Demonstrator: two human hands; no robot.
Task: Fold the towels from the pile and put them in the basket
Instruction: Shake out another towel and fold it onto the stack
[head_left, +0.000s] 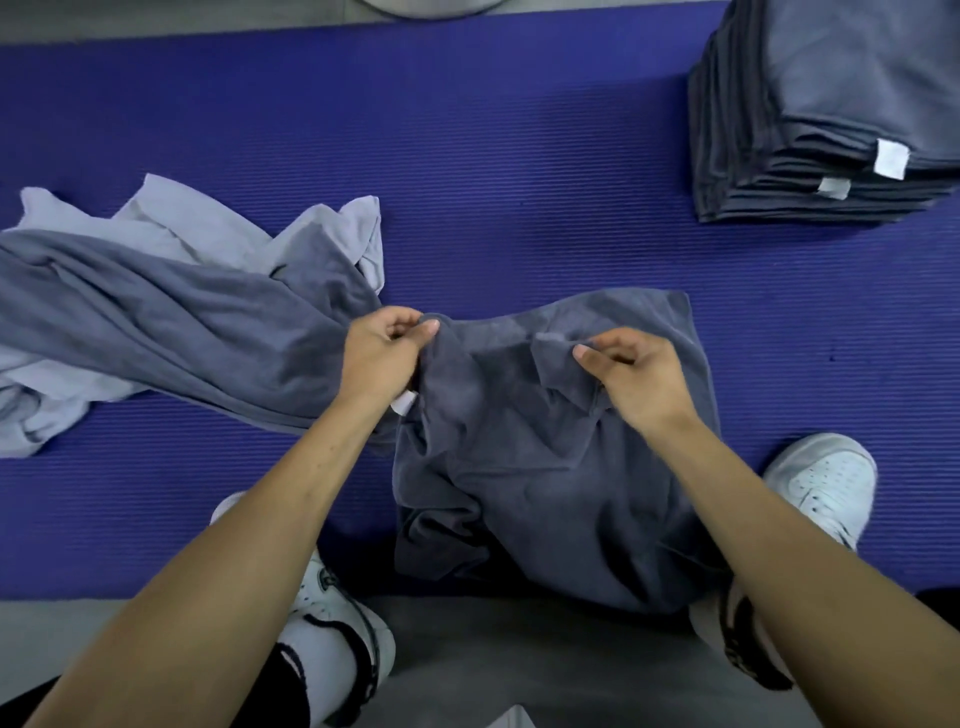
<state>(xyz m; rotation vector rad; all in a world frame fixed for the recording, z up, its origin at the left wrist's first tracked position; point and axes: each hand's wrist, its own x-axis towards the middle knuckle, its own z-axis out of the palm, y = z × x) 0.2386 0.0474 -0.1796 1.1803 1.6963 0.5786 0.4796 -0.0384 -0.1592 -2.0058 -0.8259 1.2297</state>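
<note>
Above purple mat (519, 156), left hand (382, 353) and right hand (636, 382) fingers curl, pinching dark towel (545, 467).

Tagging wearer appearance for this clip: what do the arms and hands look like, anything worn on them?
Both forearms are bare to the bottom edge of the picture, with no sleeves showing. The left hand and right hand carry no gloves, and no rings, watch or bands are visible. No markings or cables show.

Bare blue mat (519, 171) lay open across the middle, between the loose towel pile (156, 312) on the left and the folded stack (831, 114) at the far right. Near the person, a crumpled dark towel (545, 457) and two white shoes (821, 483) crowded the mat's edge.
</note>
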